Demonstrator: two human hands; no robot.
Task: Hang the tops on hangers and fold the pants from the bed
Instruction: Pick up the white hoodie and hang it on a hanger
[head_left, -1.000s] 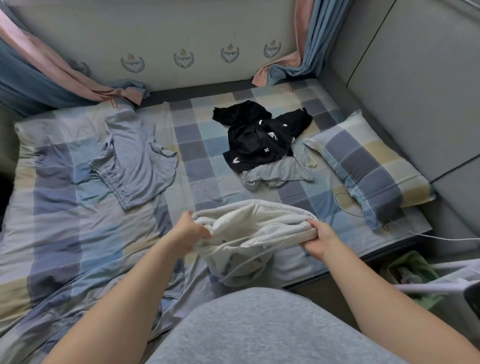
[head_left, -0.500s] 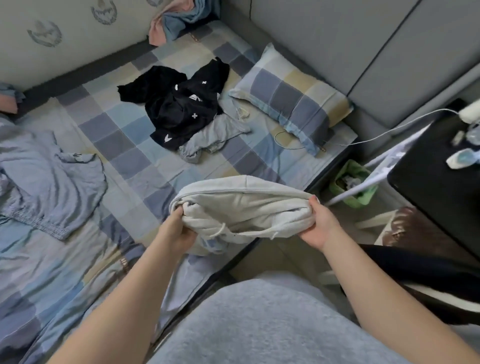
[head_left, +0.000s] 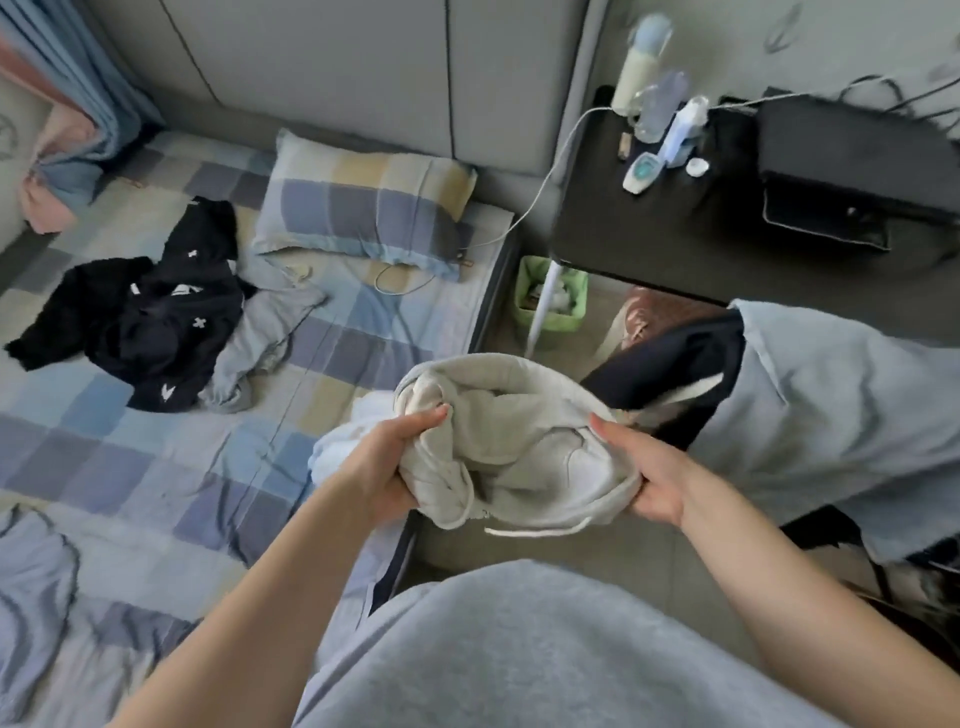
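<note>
Evidently the folded cream pants (head_left: 514, 447) are hanging in the air between both hands, past the edge of the bed (head_left: 171, 467) and above the floor, with a white drawstring (head_left: 540, 531) dangling below the bundle. The left hand (head_left: 387, 467) is gripping the left end, fingers curled shut over the cloth, thumb on top; the right hand (head_left: 644, 475) is cupping the right end, fingers closed underneath and thumb pressing down.

To my mind, the fold is being carried to a resting place, so both grips should be keeping equal tension and the bundle level, or the layers may be sliding apart. Tucking the loose cord in before setting the bundle down would be helping too.

Just beyond the right hand, a dark garment with a pale stripe (head_left: 670, 384) is lying beside a light blue one (head_left: 831, 415), probably the stack. Well off beyond the left hand, a black top (head_left: 145, 322) and a grey garment (head_left: 260, 343) are waiting on the bed near the pillow (head_left: 363, 208). A dark counter (head_left: 675, 234) with bottles is standing farther off.
</note>
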